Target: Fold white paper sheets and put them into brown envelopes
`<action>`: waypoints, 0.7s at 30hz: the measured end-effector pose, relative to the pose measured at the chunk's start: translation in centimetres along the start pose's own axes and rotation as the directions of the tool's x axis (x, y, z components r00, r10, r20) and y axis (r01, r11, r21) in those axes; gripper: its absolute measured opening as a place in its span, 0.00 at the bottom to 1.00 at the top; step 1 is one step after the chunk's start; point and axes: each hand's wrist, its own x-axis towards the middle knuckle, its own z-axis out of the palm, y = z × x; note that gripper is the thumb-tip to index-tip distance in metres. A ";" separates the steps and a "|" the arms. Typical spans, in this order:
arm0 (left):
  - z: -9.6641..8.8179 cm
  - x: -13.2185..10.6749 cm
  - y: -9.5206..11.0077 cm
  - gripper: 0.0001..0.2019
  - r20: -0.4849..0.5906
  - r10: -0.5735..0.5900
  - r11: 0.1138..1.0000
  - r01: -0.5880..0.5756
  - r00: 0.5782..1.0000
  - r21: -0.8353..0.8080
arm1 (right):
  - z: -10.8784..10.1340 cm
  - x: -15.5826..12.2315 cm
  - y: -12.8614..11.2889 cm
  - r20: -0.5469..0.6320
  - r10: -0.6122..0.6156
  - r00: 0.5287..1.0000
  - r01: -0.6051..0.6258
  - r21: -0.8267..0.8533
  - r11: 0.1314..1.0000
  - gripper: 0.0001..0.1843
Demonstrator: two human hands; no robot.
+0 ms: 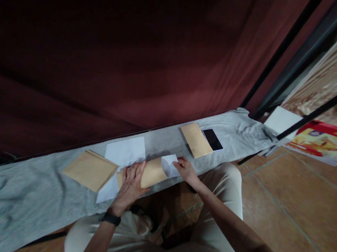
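Note:
A brown envelope (153, 172) lies on the grey cloth (31, 196) right in front of me. My left hand (131, 183) rests flat on its left half, fingers stretched out. A folded white paper (169, 165) sticks out of the envelope's right end. My right hand (184, 170) pinches that paper's right edge. Under the envelope lie white sheets (126, 152).
A stack of brown envelopes (90, 170) lies to the left. Another brown envelope (196, 140) and a black phone (212, 139) lie to the right. A dark red curtain (137, 57) hangs behind. Tiled floor (299, 200), a white sheet (280, 120) and a printed poster (327, 143) are at right.

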 end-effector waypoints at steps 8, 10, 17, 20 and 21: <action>0.2 0.9 2.2 0.58 -0.003 0.005 0.997 -0.005 1.000 -0.074 | 2.9 -0.7 -2.1 -0.023 -0.033 0.999 0.034 0.012 0.999 0.09; 0.4 1.0 2.4 0.57 -0.021 0.009 0.996 -0.010 1.000 -0.085 | 3.2 -0.9 -2.5 -0.013 -0.011 1.000 0.011 0.000 1.000 0.09; 0.6 1.2 2.5 0.55 -0.062 0.003 0.996 -0.009 0.998 -0.092 | 2.3 -1.5 -2.9 -0.012 -0.052 0.999 0.052 -0.015 0.999 0.07; 0.4 1.2 2.6 0.55 -0.071 0.017 0.996 -0.023 0.997 -0.087 | 1.7 -1.8 -2.6 -0.058 -0.066 0.996 0.065 -0.023 0.998 0.10; 0.3 1.3 2.7 0.55 -0.071 0.023 0.996 -0.029 0.997 -0.086 | 1.6 -1.8 -2.5 -0.078 -0.053 0.996 0.051 -0.028 0.998 0.10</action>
